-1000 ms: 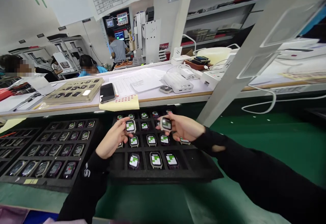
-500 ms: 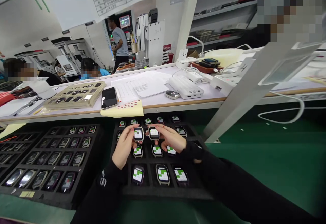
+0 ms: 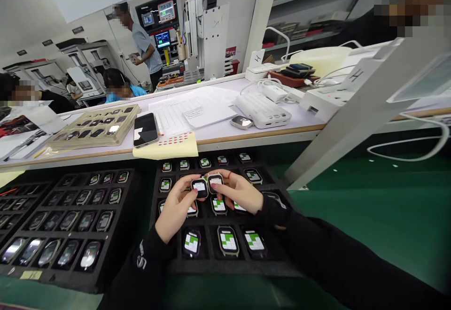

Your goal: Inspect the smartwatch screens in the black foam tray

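Observation:
My left hand (image 3: 179, 205) grips a smartwatch (image 3: 200, 187) without a strap, its lit white screen facing me and my thumb at its lower left corner. In my right hand (image 3: 243, 191) is a second smartwatch (image 3: 215, 181), with the thumb lying over its screen. The two watches are side by side, their edges touching or nearly so. Both are held above a black foam tray (image 3: 225, 267), whose compartments hold several watches showing green and white screens, such as the watch (image 3: 228, 241) in the front row. My hands hide part of the middle rows.
Another black tray (image 3: 100, 267) of watches, mostly dark-screened, lies to the left. On the raised shelf are a phone (image 3: 145, 129), a beige tray (image 3: 116, 138), papers (image 3: 207, 112), a white power bank (image 3: 262, 110) and cables. A slanted metal post (image 3: 324, 134) stands at right. People are beyond.
Both watches have come closer together, and their tops tilt differently. My right thumb has moved onto its watch's screen, my left thumb onto the other's corner. The view has shifted slightly.

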A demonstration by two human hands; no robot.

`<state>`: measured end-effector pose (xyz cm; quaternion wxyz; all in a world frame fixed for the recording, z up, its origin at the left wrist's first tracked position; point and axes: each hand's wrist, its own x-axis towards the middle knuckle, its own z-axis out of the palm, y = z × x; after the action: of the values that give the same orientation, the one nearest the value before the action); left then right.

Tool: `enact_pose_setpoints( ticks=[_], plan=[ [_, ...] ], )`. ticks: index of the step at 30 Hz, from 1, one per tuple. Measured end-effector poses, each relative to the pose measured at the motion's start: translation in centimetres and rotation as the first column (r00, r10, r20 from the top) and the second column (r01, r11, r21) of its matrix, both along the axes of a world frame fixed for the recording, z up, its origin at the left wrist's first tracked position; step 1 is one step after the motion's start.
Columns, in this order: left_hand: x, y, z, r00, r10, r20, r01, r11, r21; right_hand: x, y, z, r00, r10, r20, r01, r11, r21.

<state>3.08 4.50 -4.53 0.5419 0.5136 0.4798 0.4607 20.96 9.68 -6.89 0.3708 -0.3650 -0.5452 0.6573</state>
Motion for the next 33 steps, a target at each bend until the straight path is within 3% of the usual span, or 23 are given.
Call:
enact_pose_setpoints(
  ticks=[5,16,28,33],
  plan=[
    [0.0,0.1,-0.2,0.998,0.044,-0.038,-0.044,0.999,0.007,-0.1,-0.1,-0.2,0.999,0.009,0.038,-0.009,1.0,0.005],
    [0.0,0.1,-0.1,0.999,0.024,-0.027,-0.024,1.0,-0.011,0.2,-0.1,-0.2,0.995,0.091,-0.044,-0.091,0.996,0.013],
    [-0.1,0.2,-0.9,0.997,0.05,-0.054,-0.047,0.998,0.051,0.3,0.1,-0.3,0.993,0.101,-0.057,-0.1,0.995,0.017],
    [0.2,-1.0,0.5,0.998,0.007,-0.055,-0.003,0.998,0.066,0.7,0.2,-0.5,0.982,0.123,-0.143,-0.133,0.989,-0.062]
  ],
)
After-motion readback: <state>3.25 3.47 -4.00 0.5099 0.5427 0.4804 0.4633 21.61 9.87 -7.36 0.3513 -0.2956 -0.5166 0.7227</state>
